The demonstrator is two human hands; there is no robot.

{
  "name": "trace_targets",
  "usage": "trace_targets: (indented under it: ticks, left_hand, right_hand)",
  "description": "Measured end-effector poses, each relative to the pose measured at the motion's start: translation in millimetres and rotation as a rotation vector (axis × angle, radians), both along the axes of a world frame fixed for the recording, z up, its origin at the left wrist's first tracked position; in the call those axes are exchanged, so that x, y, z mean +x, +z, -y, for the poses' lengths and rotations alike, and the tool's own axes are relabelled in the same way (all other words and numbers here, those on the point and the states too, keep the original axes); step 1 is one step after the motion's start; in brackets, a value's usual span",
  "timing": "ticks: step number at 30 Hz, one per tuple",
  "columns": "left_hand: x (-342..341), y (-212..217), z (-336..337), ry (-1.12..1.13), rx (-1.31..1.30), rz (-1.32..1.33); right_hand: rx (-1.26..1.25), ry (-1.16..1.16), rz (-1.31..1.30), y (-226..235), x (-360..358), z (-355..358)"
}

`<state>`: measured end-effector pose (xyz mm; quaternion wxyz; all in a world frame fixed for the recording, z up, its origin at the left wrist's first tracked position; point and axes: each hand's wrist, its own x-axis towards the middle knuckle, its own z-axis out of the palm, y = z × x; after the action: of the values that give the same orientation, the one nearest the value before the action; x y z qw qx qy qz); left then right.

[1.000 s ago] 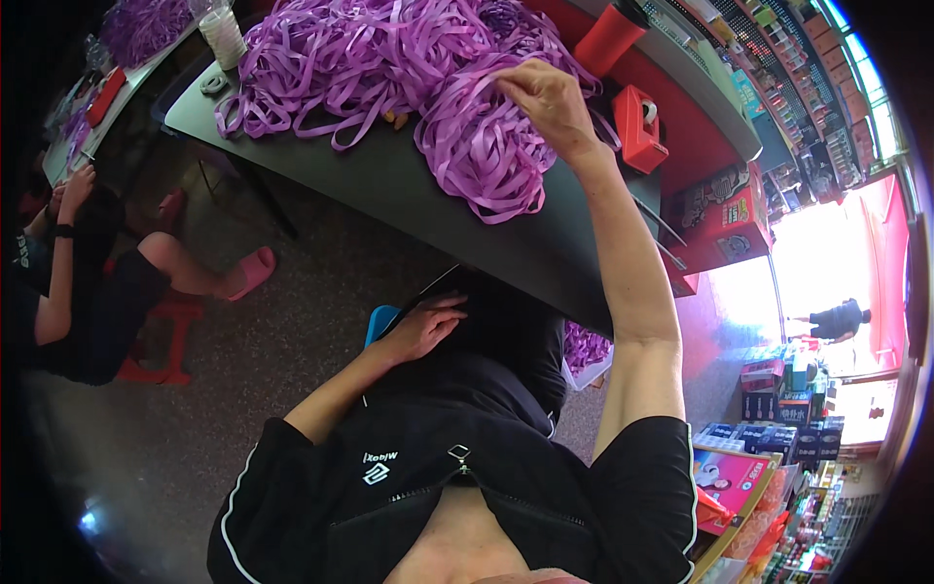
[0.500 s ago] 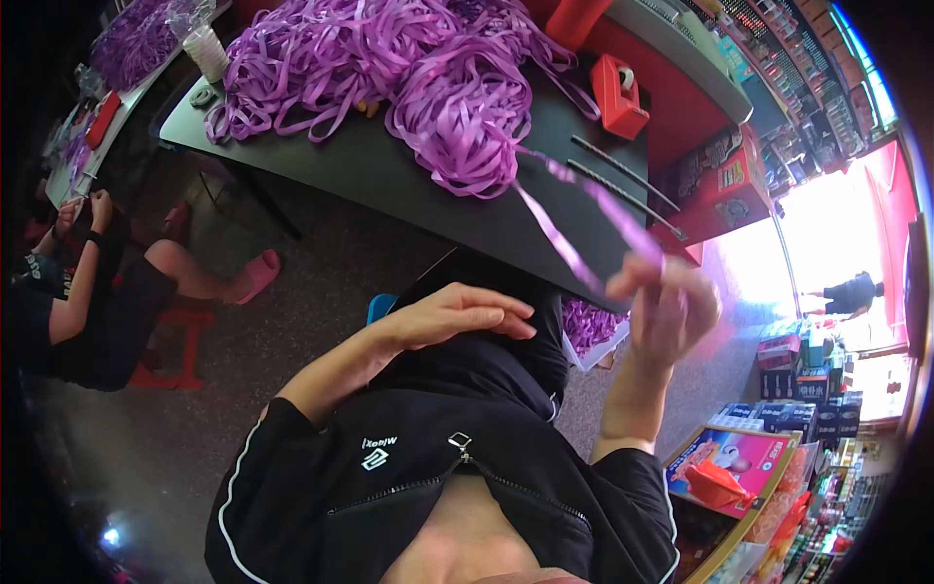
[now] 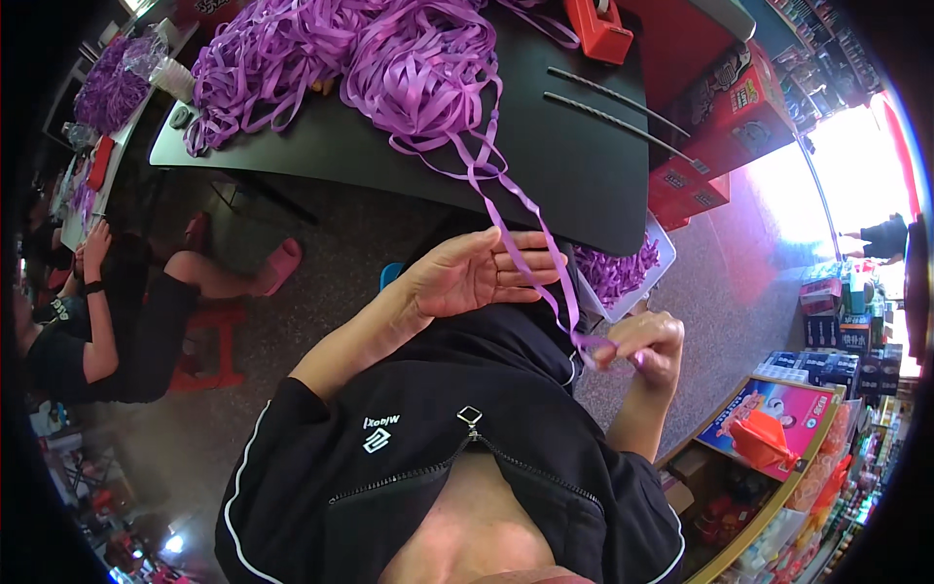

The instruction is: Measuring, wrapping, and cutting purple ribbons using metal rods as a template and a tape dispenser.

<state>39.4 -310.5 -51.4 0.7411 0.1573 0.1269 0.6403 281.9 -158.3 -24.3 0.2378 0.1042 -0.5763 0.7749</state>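
Note:
A big tangled heap of purple ribbon (image 3: pixel 423 78) lies on the dark table (image 3: pixel 574 165). From it, two lengths of purple ribbon (image 3: pixel 533 208) run over the table edge toward me. My right hand (image 3: pixel 650 348) is closed in a pinch on the near end of these lengths, low and to the right of my lap. My left hand (image 3: pixel 486 273) is held palm up, fingers stretched out, with a ribbon strand passing across the fingers. Whether the strand rests on those fingers or hangs just above them, I cannot tell.
Two twisted metal rods (image 3: pixel 623 130) and a red tape dispenser (image 3: pixel 605 41) lie at the table's right. Below the edge stands a white bin (image 3: pixel 668 255) of purple ribbon. A seated person (image 3: pixel 102 331) works at the left; a display case (image 3: pixel 778 419) stands right.
My right hand has come down and toward me, drawing the ribbon lengths out longer. My left hand has turned palm up and spread beside the ribbon. The view has shifted a little.

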Motion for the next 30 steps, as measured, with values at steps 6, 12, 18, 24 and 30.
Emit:
trace_targets:
  ticks: [6, 12, 18, 24, 30]
  left_hand:
    - [-27.8, 62.3, 28.8, 0.332, -0.216, -1.42]
    - [-49.7, 95.5, -7.7, 1.016, -0.081, -2.304]
    - [-61.3, 81.3, -53.8, 0.908, -0.075, -2.567]
    - [-88.1, 110.7, -59.7, 0.727, -0.093, -2.135]
    - [-210.1, 156.8, -62.1, 0.738, -0.003, -0.888]
  right_hand:
    - [-0.136, -0.038, 0.032, -11.7, -6.6, 4.6]
    - [-0.129, 0.067, 0.083, -5.7, -13.5, 11.1]
    - [-0.149, 0.114, 0.018, -11.2, -12.4, 9.7]
    - [-0.217, 0.092, -0.007, -20.5, -9.2, 11.2]
    - [-0.39, -0.056, -0.118, -29.4, 5.0, 7.9]
